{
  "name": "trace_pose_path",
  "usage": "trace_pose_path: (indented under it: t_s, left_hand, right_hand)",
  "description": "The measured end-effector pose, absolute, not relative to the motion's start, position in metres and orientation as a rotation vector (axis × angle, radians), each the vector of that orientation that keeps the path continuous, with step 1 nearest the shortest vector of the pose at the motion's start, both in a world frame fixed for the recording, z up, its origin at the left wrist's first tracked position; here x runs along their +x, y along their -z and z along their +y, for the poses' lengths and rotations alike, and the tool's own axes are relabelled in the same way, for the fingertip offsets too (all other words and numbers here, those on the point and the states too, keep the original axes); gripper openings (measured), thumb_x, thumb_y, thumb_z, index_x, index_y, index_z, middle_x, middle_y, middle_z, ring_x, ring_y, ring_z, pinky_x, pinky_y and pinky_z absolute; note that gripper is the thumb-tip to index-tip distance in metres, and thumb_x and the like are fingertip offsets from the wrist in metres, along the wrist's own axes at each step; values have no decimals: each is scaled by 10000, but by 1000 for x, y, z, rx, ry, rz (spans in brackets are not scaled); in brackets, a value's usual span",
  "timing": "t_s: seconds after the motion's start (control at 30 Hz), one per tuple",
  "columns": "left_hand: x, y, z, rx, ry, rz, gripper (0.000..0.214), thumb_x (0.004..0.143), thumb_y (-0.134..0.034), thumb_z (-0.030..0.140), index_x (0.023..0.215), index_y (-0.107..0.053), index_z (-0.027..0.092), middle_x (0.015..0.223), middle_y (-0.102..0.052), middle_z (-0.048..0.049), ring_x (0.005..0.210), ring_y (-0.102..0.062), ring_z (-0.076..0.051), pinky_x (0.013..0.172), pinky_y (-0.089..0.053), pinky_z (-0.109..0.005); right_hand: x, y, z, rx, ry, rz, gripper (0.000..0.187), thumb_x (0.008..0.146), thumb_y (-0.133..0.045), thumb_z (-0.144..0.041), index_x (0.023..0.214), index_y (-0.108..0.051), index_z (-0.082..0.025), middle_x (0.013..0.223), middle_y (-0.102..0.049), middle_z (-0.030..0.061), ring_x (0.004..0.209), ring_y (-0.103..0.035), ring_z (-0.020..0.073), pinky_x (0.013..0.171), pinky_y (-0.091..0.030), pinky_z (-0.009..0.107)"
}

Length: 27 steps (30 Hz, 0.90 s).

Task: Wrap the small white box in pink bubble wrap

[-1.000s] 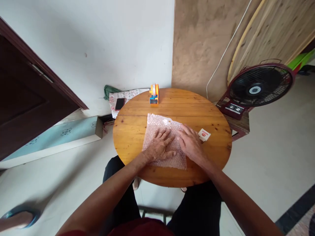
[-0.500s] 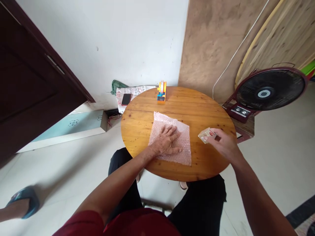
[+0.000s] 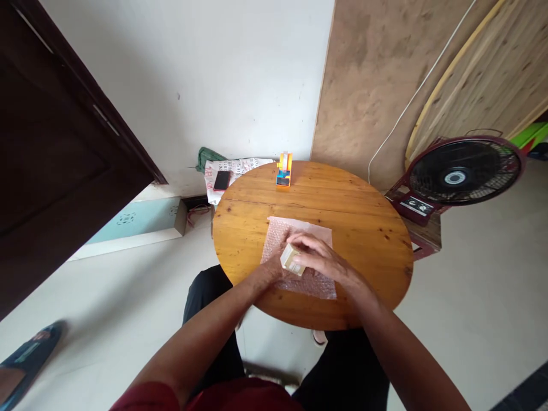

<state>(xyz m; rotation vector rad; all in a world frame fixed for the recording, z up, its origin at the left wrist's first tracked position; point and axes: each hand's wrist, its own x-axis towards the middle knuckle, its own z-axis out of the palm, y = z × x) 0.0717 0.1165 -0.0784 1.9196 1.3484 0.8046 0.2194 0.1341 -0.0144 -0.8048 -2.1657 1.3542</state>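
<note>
A small beige cardboard box (image 3: 289,260) is in my right hand (image 3: 321,257), tilted, with the fingers and thumb wrapped round its upper side. It hangs above the middle of a sheet of bubble wrap (image 3: 322,289), which lies flat near the front of the round wooden table. My left hand (image 3: 273,269) is just left of the box, low over the sheet. Its fingers are mostly behind the box and the right hand, and blurred.
An orange and blue tape dispenser (image 3: 284,170) stands at the back of the wooden table (image 3: 359,211). Behind it to the left, a phone (image 3: 222,181) rests on a printed white sack (image 3: 210,181). An electric fan (image 3: 460,174) is at right. Someone's slippered foot (image 3: 32,357) is at lower left.
My right hand has carried the box left from the table's right side to over the bubble wrap. My left hand, which lay spread on the sheet, is now partly covered by the box.
</note>
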Motion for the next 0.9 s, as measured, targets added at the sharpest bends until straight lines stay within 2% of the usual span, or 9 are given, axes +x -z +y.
trace_pose_path:
  t_s: [0.1, 0.2, 0.33, 0.4, 0.47, 0.57, 0.7, 0.8, 0.9]
  left_hand:
    - [74, 79, 119, 2200, -634, 1332, 783, 718, -705, 518, 1416, -484, 240, 1544, -388, -83, 1489, -184, -363, 1245, 1, -580]
    - [71, 80, 121, 2313, -619, 1319, 829, 731, -697, 515, 1457, -421, 222, 1601, -266, -112, 1502, -128, -366, 1230, -3, -595]
    - [55, 83, 127, 1910, -919, 1211, 730, 735, -629, 347, 1429, -440, 221, 1525, -412, -85, 1441, -317, -306, 1231, -196, -504]
    - [46, 86, 132, 1554, -1113, 1119, 633, 763, -539, 311, 1385, -476, 211, 1469, -487, -66, 1389, -409, -275, 1193, -298, -464]
    - [40, 91, 137, 1307, -1255, 1009, 558, 788, -501, 322, 1326, -528, 179, 1444, -520, -73, 1380, -431, -269, 1189, -303, -450]
    - [39, 97, 141, 1163, -1318, 917, 555, 837, -530, 421, 1316, -542, 140, 1422, -546, -112, 1388, -430, -270, 1210, -257, -442]
    - [43, 100, 141, 1102, -1325, 901, 695, 898, -439, 625, 1415, -449, 161, 1455, -513, -122, 1407, -414, -258, 1208, -270, -454]
    - [46, 99, 141, 1068, -1327, 882, 782, 882, -362, 721, 1448, -405, 183, 1463, -505, -116, 1413, -409, -259, 1201, -293, -456]
    - [49, 95, 141, 1015, -1376, 859, 872, 825, -378, 794, 1413, -448, 154, 1449, -516, -138, 1415, -402, -282, 1209, -287, -451]
  right_hand:
    - [232, 25, 157, -929, -1458, -1943, 321, 772, -631, -409, 1029, -676, -223, 1110, -660, 37, 1074, -595, 255, 942, -447, 384]
    - [244, 38, 176, -1057, -1397, -1726, 349, 724, -663, -437, 998, -660, -220, 1027, -679, 28, 1057, -598, 263, 935, -448, 387]
    - [253, 54, 190, -1032, -1434, -1566, 354, 734, -688, -453, 998, -642, -221, 1043, -690, 36, 1060, -615, 256, 965, -439, 396]
    - [254, 56, 189, -1024, -1443, -1575, 377, 727, -709, -435, 1034, -639, -227, 1191, -658, 52, 1136, -595, 260, 993, -430, 399]
    - [253, 52, 182, -1033, -1383, -1672, 383, 701, -738, -397, 1030, -642, -224, 1349, -574, 64, 1218, -552, 265, 1026, -415, 392]
    - [249, 35, 167, -1021, -1138, -1899, 370, 676, -744, -320, 1013, -633, -212, 1393, -532, 72, 1240, -533, 263, 1041, -402, 385]
    - [239, 12, 150, -974, -893, -2197, 403, 717, -678, -257, 1112, -609, -214, 1232, -624, 60, 1123, -589, 251, 979, -438, 380]
    - [230, 12, 143, -1038, -875, -2382, 366, 754, -631, -244, 1117, -610, -204, 1037, -670, 51, 938, -628, 236, 855, -483, 364]
    - [225, 23, 138, -1143, -833, -2466, 326, 779, -617, -257, 1100, -635, -201, 984, -681, 75, 954, -621, 269, 880, -477, 397]
